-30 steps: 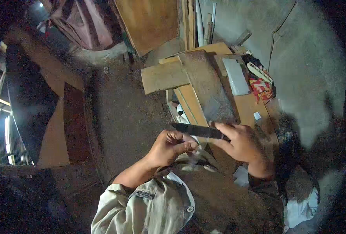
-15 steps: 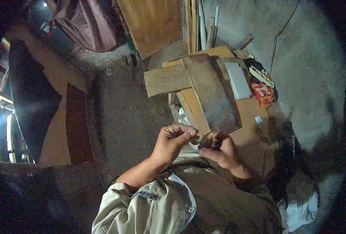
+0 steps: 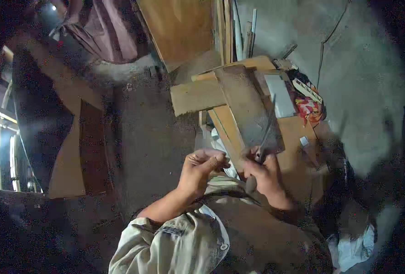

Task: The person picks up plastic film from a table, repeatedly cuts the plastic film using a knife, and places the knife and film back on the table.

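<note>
My left hand (image 3: pixel 202 171) is raised in front of my body, its fingertips pressed against the thumb. Whatever it may pinch is too small to tell. My right hand (image 3: pixel 265 176) is closed around a long, thin-bladed tool that looks like a knife (image 3: pixel 268 128). Its narrow blade points up and away from me, and the rounded butt of a handle sticks out below the fist. A small gap lies between the two hands. Beyond them, a dark worn board (image 3: pixel 246 100) rests across paler wooden boards.
A short plank (image 3: pixel 195 97) lies left of the worn board. To the right are a white flat panel (image 3: pixel 281 96), a cream strip (image 3: pixel 307 90) and a red-and-yellow cloth (image 3: pixel 309 111). A large brown panel (image 3: pixel 179 32) leans at the back, near a hanging cloth (image 3: pixel 108 32).
My hands have moved slightly apart. The right hand has turned, so the thin blade now shows pointing upward; before, it was blurred near the left fingertips.
</note>
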Tool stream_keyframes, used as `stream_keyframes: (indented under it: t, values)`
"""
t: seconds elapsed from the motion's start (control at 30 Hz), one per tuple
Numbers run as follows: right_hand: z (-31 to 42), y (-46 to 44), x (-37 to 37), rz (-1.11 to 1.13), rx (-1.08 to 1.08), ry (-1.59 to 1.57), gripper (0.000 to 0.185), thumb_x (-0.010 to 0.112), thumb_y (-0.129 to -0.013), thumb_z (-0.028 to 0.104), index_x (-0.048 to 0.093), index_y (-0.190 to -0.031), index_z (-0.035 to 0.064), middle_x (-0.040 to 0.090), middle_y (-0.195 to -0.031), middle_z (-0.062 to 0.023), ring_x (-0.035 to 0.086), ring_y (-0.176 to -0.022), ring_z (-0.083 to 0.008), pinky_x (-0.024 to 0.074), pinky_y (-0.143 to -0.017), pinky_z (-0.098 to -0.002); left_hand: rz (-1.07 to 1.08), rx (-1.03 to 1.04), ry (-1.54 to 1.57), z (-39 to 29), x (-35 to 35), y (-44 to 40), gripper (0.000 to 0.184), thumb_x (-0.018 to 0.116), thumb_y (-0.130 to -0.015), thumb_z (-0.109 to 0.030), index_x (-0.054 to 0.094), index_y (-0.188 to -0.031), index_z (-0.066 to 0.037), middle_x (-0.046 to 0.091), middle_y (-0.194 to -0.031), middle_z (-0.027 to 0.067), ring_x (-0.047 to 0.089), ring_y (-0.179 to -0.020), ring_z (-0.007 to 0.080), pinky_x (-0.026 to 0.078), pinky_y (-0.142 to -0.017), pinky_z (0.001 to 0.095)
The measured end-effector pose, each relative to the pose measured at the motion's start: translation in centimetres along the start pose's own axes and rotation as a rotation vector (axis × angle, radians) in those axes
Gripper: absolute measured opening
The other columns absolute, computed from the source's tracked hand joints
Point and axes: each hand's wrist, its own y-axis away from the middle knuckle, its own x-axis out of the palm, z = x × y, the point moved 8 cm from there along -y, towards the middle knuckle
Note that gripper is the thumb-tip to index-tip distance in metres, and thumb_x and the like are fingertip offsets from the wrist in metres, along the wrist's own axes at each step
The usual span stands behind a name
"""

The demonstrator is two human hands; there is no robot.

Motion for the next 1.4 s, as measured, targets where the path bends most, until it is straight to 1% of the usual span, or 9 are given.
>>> stream_keyframes:
  t: [0.07,0.4,0.47,0.57,0.93,1.03,1.17,1.27,1.4]
  values:
    - [1.0,0.1,-1.5,-0.159,-0.159,-0.106,0.012,0.067,-0.077,0.012,0.059,-0.083,0.0044,0.056,-0.069,0.0017,0.049,-0.059,-0.0056,0.0391,-0.054,-0.0222,0.071,-0.108,-0.036,1.7,-0.2,0.4,0.012,0.064,-0.083,-0.012,0.064,-0.089,-0.002,0.066,-0.081,0.0071,0.063,-0.076,0.0152,0.047,-0.064,0.0275]
    - [1.6,-0.4,0.1,0.028,-0.042,0.058,0.012,0.066,-0.077,0.009,0.061,-0.085,0.0016,0.057,-0.068,0.0018,0.048,-0.056,-0.0036,0.0374,-0.051,-0.0200,0.107,-0.093,-0.011,0.4,-0.5,0.7,0.017,0.064,-0.083,-0.012,0.062,-0.093,0.002,0.065,-0.084,0.0074,0.061,-0.082,0.0145,0.047,-0.075,0.0277]
    - [1.7,-0.4,0.2,0.129,0.023,0.264,0.012,0.064,-0.079,0.008,0.063,-0.087,0.0001,0.062,-0.074,-0.0003,0.055,-0.068,-0.0067,0.0449,-0.062,-0.0226,0.152,-0.082,0.002,-0.6,-0.4,0.5,0.018,0.064,-0.082,-0.011,0.062,-0.093,0.003,0.065,-0.083,0.0071,0.060,-0.081,0.0143,0.047,-0.077,0.0280]
    - [2.8,-0.4,0.8,0.155,-0.048,0.297,0.010,0.063,-0.080,0.009,0.063,-0.085,0.0008,0.062,-0.075,0.0003,0.055,-0.069,-0.0063,0.0451,-0.064,-0.0231,0.225,-0.095,-0.310,-0.2,-0.1,0.4,0.013,0.066,-0.081,-0.009,0.064,-0.087,0.002,0.065,-0.077,0.0059,0.059,-0.071,0.0120,0.047,-0.071,0.0262]
    - [3.8,0.5,-0.3,0.037,-0.111,0.339,0.014,0.064,-0.081,0.012,0.060,-0.088,0.0009,0.058,-0.066,-0.0014,0.051,-0.064,-0.0059,0.0419,-0.058,-0.0240,0.083,-0.144,0.018,0.9,-1.8,0.0,0.014,0.065,-0.081,-0.015,0.062,-0.077,-0.003,0.063,-0.070,0.0061,0.059,-0.061,0.0152,0.050,-0.056,0.0297]
    - [5.0,1.5,-1.7,0.028,-0.214,0.854,0.023,0.065,-0.080,0.015,0.058,-0.098,0.0019,0.059,-0.071,-0.0102,0.058,-0.063,-0.0150,0.0452,-0.061,-0.0283,0.003,-0.106,0.089,-0.4,-2.5,0.1,0.015,0.064,-0.084,-0.016,0.063,-0.077,-0.002,0.063,-0.070,0.0051,0.057,-0.061,0.0106,0.043,-0.054,0.0236]
    - [6.2,2.5,-0.2,0.073,-0.244,0.908,0.029,0.064,-0.081,0.019,0.057,-0.102,-0.0001,0.063,-0.079,-0.0156,0.064,-0.073,-0.0292,0.0480,-0.066,-0.0367,0.030,-0.043,0.188,-1.3,-2.7,-0.3,0.013,0.063,-0.084,-0.014,0.062,-0.080,-0.001,0.063,-0.070,0.0072,0.059,-0.059,0.0139,0.048,-0.056,0.0275]
    - [5.5,2.7,-0.3,0.080,-0.216,0.986,0.034,0.066,-0.079,0.021,0.058,-0.099,-0.0045,0.058,-0.077,-0.0164,0.058,-0.070,-0.0273,0.0450,-0.066,-0.0330,0.034,-0.023,0.195,-2.1,-2.7,-0.3,0.013,0.063,-0.084,-0.013,0.063,-0.081,-0.001,0.063,-0.070,0.0073,0.060,-0.060,0.0149,0.048,-0.056,0.0272]
    - [5.4,2.4,-0.1,0.106,-0.126,1.048,0.035,0.065,-0.079,0.023,0.057,-0.097,-0.0054,0.056,-0.076,-0.0205,0.059,-0.072,-0.0361,0.0447,-0.063,-0.0376,0.032,-0.011,0.174,-2.5,-2.8,-0.3,0.013,0.063,-0.084,-0.013,0.063,-0.081,0.000,0.063,-0.070,0.0076,0.061,-0.061,0.0161,0.049,-0.056,0.0269]
